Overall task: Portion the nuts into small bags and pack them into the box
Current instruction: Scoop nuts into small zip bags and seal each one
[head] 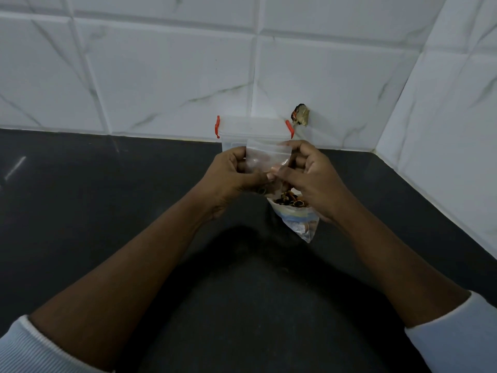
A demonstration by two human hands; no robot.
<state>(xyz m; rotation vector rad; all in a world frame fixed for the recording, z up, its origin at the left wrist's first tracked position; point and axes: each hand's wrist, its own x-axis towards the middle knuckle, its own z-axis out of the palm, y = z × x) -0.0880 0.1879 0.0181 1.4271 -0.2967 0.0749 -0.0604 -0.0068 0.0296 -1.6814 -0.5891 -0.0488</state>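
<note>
- Hands meet above the counter (94, 211), held close together with the small bag (267, 156) between them.
- My left hand (236, 172) grips the bag's left edge, with the fingers curled round it and the thumb across the front.
- My right hand (317, 184) pinches the bag's right edge, its fingers bent in towards the left hand.
- The small bag is clear plastic and stands upright between my two grips, with its top strip above my fingers. I cannot tell how much is in it.
- Just under my right hand lies a bigger bag (298, 220), open at the top and tapering towards my right wrist. I cannot tell whether my palm touches it.
- The nuts (291, 201) show as a dark and orange heap in the mouth of that bigger bag, right below my fingertips.
- The box (250, 129) stands just beyond my hands. It is clear, has a red clip (217, 126) on each side, and the small bag partly hides it.
- Behind the box rises the white tiled wall (161, 76), which turns a corner far off past my right hand.
- A small dark lump (300, 115) sits on the wall, beyond my right hand and beside the box's right clip.
- Pale sleeves (32, 351) are pushed up both of my forearms.
</note>
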